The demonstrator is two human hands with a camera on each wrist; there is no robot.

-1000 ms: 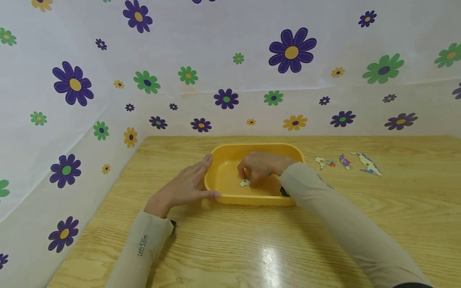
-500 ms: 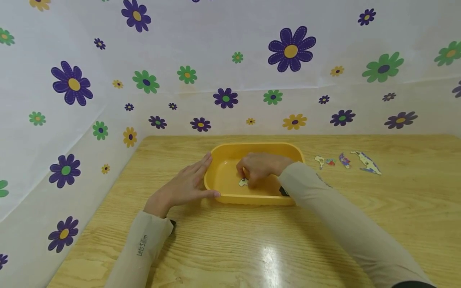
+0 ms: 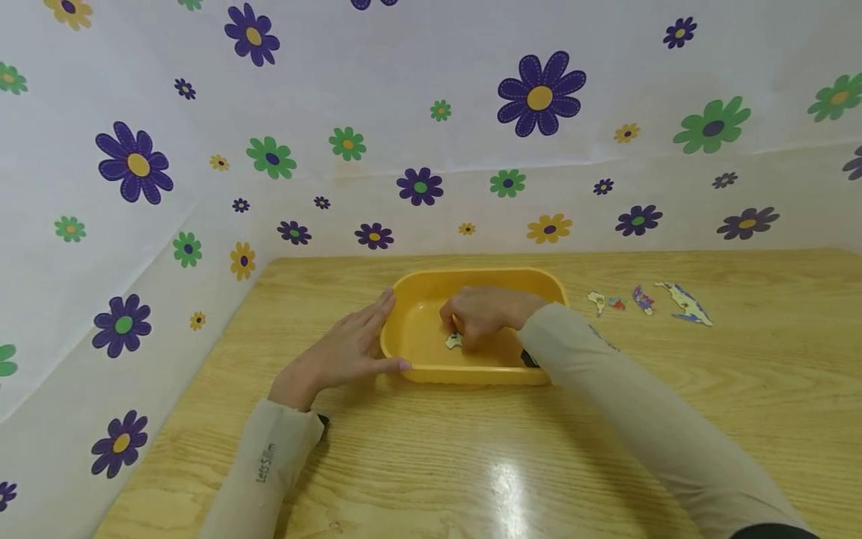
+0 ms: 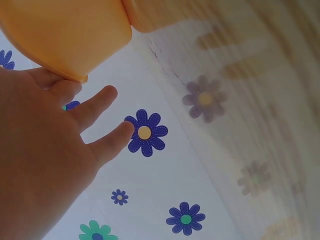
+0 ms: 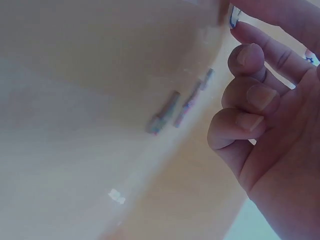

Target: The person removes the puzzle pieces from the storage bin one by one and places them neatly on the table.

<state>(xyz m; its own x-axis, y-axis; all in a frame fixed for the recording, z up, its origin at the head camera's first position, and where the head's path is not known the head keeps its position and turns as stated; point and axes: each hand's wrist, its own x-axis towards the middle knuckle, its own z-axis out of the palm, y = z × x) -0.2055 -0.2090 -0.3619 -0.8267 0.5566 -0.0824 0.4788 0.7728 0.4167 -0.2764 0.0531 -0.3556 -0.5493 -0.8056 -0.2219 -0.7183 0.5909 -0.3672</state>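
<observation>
A yellow tub (image 3: 471, 374) stands on the wooden table. At its left end my left hand (image 3: 337, 355) rests, fingers straight along the side and thumb on the front rim; the left wrist view shows those fingers (image 4: 100, 105) spread. My right hand (image 3: 481, 311) reaches into the tub. Its thumb and index finger pinch a small flat cream piece of irregular shape (image 3: 453, 340), seen edge-on in the right wrist view (image 5: 234, 16); the other fingers are curled. Several blurred coloured pieces (image 5: 165, 112) appear near the tub's wall in that view, hidden from the head view.
Right of the tub, several flat irregular pieces lie in a row on the table, from a small cream one (image 3: 596, 302) to a long cream and blue one (image 3: 687, 305). A white flower-printed sheet (image 3: 404, 82) covers the walls behind and to the left.
The right hand and its pinched piece have shifted very slightly left inside the tub. The left hand keeps its place, and the head view has tilted a little.
</observation>
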